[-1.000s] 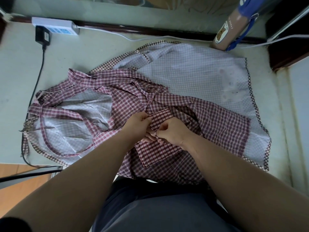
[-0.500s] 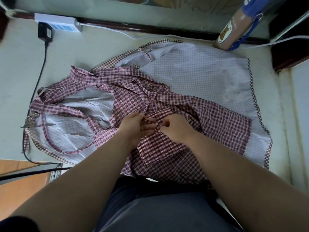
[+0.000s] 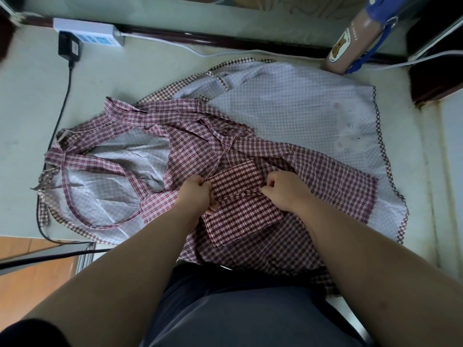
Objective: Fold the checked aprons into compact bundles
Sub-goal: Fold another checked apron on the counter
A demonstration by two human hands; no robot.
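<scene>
A red-and-white checked apron (image 3: 190, 136) lies crumpled across the pale table (image 3: 30, 116), over a lighter small-checked apron (image 3: 295, 106) spread beneath it. On top sits a folded dark-red checked bundle (image 3: 240, 204), bound across its middle by a thin strap. My left hand (image 3: 195, 194) grips the bundle's left edge with curled fingers. My right hand (image 3: 285, 189) pinches the strap at the bundle's right side.
A white power strip (image 3: 87, 31) with a black adapter (image 3: 69, 48) and cable lies at the back left. A brown bottle (image 3: 350, 38) with a blue strap stands at the back right. The apron's near edge hangs over the table toward my lap.
My hands have drawn apart from the middle of the bundle, pulling the strap taut across it. The aprons underneath have not shifted.
</scene>
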